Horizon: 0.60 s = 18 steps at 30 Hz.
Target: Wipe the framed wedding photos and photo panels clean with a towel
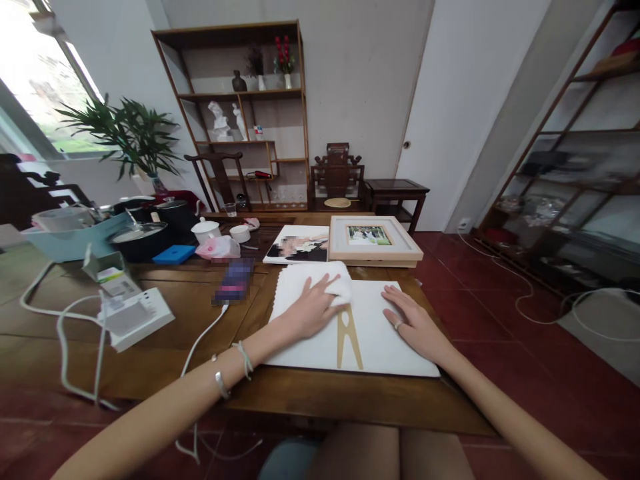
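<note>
A white board or canvas lies flat near the table's front edge. On it shows a flat tan shape like a clothes peg; whether it is printed or stuck on I cannot tell. My left hand presses a bunched white cloth onto the board's upper left part, with cloth showing between and beyond the fingers. My right hand rests on the board's right side, fingers stretched out and holding nothing. A ring and bracelets show on my hands and left wrist.
Behind the board lie a photo print and a pale wooden picture frame. A phone on a white cable, an opened white box, a blue box, lidded pots and a light blue basin stand left.
</note>
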### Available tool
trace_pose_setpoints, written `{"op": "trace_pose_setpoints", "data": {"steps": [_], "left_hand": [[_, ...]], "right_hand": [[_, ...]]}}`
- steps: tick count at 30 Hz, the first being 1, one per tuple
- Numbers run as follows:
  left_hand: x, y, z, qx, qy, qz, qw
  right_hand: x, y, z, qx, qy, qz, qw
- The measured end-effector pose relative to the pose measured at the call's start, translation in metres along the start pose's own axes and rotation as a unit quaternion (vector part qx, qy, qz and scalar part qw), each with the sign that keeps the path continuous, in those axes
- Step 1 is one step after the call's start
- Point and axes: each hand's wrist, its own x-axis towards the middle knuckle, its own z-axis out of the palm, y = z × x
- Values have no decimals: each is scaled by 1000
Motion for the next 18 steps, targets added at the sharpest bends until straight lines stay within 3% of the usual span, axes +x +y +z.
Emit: {"op": "trace_pose_setpoints", "data": {"steps": [4,10,14,18], "left_hand": [[-17,33,0,30,-19,32,999],[-75,73,3,62,-44,87,993],[-87,76,3,46,-48,99,993],[-58,57,-5,12,-57,29,998]], "right_hand": [[0,0,1,-8,-4,1,1000],[0,-1,1,-2,-1,3,1000],[0,-4,-1,7,-3,15,1000],[0,-4,-1,11,-6,17,1000]]}}
